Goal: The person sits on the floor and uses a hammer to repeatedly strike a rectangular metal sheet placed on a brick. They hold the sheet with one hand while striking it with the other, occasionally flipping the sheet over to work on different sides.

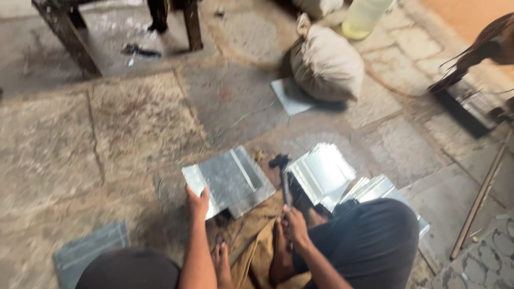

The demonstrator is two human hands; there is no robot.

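Observation:
I sit on a stone floor with my knees to either side. My left hand point(197, 202) grips the near left corner of a folded piece of shiny sheet metal point(230, 181) that lies flat in front of me. My right hand point(292, 225) is closed around the handle of a dark hammer point(282, 174), whose head points away from me just right of the sheet. A brown cloth point(251, 241) lies between my legs, under the sheet's near edge.
A stack of similar metal sheets point(324, 171) lies to the right, more by my right knee point(377, 187). Beyond are a tied grey sack point(326, 64), a flat sheet point(289, 96), a yellowish plastic jug point(364, 16) and wooden table legs point(67, 35). A stick point(482, 198) lies at right.

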